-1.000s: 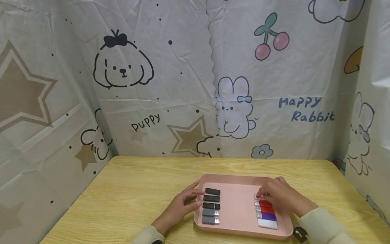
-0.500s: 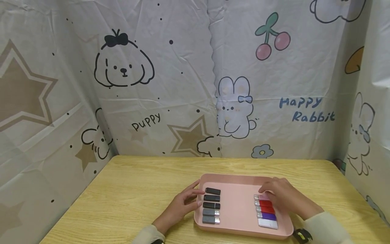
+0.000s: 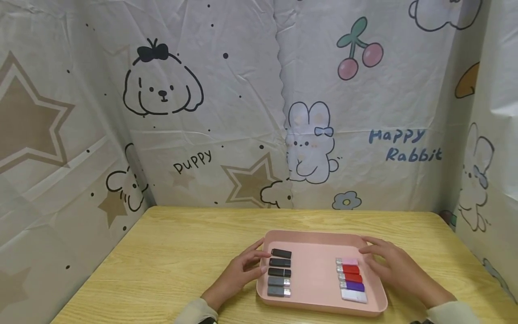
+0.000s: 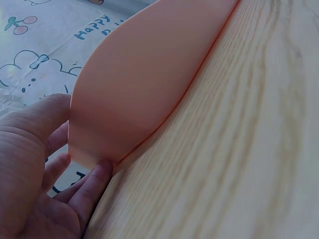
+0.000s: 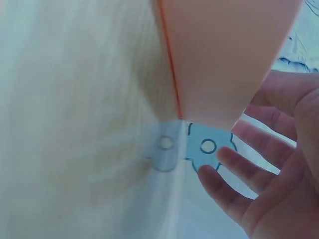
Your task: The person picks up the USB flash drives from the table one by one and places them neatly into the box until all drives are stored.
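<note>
A pink tray (image 3: 311, 274) stands on the table. Down its left side lie three black USB sticks (image 3: 280, 262) and two grey USB sticks (image 3: 277, 291). The right-hand column has a pink USB stick (image 3: 350, 261), two red USB sticks (image 3: 352, 270), a purple USB stick (image 3: 355, 286) and a white USB stick (image 3: 354, 295). My left hand (image 3: 238, 272) holds the tray's left wall, its thumb over the rim and a finger against the outside in the left wrist view. My right hand (image 3: 398, 267) is at the right rim, fingers spread and loose, holding no stick.
The wooden table (image 3: 182, 252) extends around the tray. Behind it hangs a printed cloth (image 3: 243, 112) with cartoon animals, and further cloth encloses both sides. In the right wrist view a blue flower print (image 5: 208, 146) shows past the table edge.
My right hand was at the pink USB stick; it has drawn away from the column to the tray's right rim, its fingers opening out. The left hand has kept its place.
</note>
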Motion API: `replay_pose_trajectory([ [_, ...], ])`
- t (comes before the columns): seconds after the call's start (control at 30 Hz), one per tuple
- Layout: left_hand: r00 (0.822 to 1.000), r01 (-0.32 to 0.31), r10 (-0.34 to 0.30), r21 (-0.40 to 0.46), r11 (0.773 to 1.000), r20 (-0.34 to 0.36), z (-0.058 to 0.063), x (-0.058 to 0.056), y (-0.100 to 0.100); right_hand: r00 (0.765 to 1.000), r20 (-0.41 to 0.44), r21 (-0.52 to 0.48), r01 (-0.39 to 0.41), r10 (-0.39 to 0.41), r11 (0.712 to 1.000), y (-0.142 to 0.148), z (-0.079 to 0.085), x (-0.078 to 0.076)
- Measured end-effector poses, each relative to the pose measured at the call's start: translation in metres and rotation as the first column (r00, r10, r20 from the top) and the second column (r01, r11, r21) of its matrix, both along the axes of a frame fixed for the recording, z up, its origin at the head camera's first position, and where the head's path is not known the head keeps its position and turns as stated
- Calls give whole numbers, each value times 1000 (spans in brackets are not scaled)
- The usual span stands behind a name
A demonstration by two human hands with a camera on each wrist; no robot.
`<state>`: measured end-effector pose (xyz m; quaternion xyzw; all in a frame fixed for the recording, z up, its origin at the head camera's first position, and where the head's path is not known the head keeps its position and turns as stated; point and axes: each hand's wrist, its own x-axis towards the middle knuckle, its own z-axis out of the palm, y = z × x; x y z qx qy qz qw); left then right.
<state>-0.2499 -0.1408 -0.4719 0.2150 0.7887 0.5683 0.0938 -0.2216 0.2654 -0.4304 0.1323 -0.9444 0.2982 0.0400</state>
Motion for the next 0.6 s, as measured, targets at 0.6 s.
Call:
replay_pose_trajectory([
  [0.6,999,-6,5,-20,1000,-35,3,2,-2,986,162,-315,76,-25,946,19,-23,18],
])
